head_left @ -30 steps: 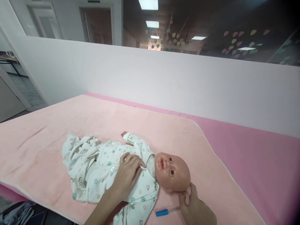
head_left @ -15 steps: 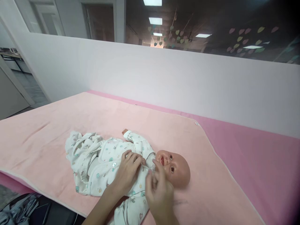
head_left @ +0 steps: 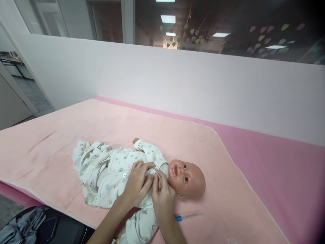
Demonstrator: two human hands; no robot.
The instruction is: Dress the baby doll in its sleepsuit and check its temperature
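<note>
A bald baby doll [head_left: 194, 179] lies on its back, head to the right, dressed in a white printed jacket [head_left: 111, 189] and matching trousers [head_left: 87, 162]. On its upper chest, my left hand [head_left: 138, 179] pinches the jacket's front edge beside a round button [head_left: 153, 172]. From the other side my right hand [head_left: 162, 193] meets it, fingertips closed on the same edge near the doll's neck. Another button [head_left: 124, 175] shows lower on the jacket front. Whether the upper button sits in its hole I cannot tell.
A pink blanket [head_left: 228, 196] covers the table. Right of my right wrist lies a clear, slim pen-like object with a blue end [head_left: 179, 218]. A black chair [head_left: 68, 227] with a grey cloth [head_left: 22, 225] and a phone stands at the lower left. Behind runs a white wall [head_left: 177, 81].
My right hand has moved left and down from beside the doll's face to the jacket edge, joining my left hand. The blue-ended object has come into clearer view.
</note>
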